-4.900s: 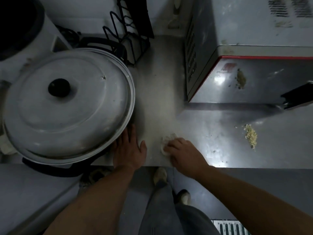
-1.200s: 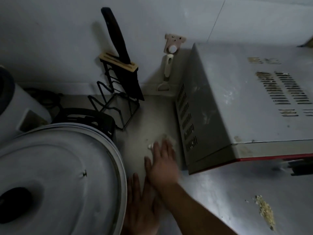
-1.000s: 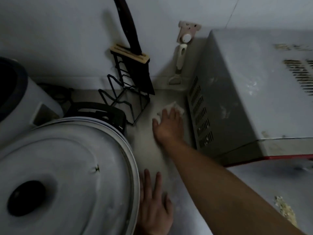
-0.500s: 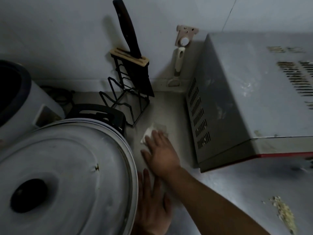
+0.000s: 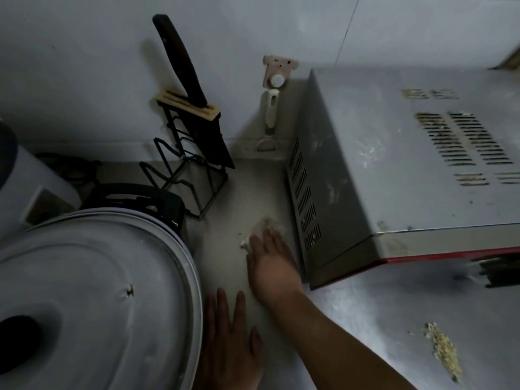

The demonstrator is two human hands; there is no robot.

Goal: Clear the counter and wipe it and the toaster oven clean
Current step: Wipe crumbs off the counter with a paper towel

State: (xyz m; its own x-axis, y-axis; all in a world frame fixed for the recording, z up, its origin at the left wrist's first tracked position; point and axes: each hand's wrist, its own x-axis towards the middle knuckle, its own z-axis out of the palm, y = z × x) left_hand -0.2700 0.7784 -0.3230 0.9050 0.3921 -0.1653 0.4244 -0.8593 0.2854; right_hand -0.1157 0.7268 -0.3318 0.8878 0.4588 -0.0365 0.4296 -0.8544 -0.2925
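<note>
Rag pass down the gap beside the oven, pulled back toward me.

My right hand (image 5: 271,263) presses the rag (image 5: 264,229) flat on the counter (image 5: 365,319), fingers straight and close together, rag poking out past my fingertips, just beside the vented side of the oven (image 5: 394,170). A second ago the rag was far up the gap, near the wall behind the oven; half a second ago it sat nearer the lidded pot (image 5: 92,299). So the strip gets stroked up and back, drifting to the oven side; I judge it nearly done. My left hand (image 5: 230,342) rests flat, fingers spread, well clear of the oven and against the pot's rim, as before. Crumb pile (image 5: 444,353) in front of the oven, untouched. Knife (image 5: 183,63) stands in the rack (image 5: 191,153) left of the oven; the pot's contents are hidden by the lid.
</note>
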